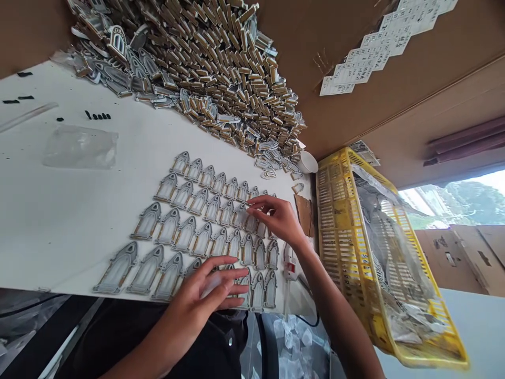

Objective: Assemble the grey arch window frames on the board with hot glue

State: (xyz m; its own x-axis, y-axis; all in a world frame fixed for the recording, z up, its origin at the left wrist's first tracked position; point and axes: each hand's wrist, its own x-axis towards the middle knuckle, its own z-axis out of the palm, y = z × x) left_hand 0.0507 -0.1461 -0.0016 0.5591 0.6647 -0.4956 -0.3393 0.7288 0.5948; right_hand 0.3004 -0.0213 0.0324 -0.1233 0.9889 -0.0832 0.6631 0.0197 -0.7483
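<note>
Several grey arch-shaped window pieces (185, 231) lie in neat rows on the white table (59, 210). My left hand (205, 295) lies flat over the pieces in the nearest row, fingers stretched out and apart. My right hand (276, 216) hovers at the right end of the rows, its fingertips curled down onto one small arch piece (252, 213). Whether the fingers pinch it or only touch it is unclear.
A big heap of the same pieces (221, 73) fills the far side of the table. A yellow plastic crate (347, 221) with bagged parts stands at the right. A clear plastic bag (81, 147) lies at left, a white cup (307, 162) and a white tool (290, 260) near the right edge.
</note>
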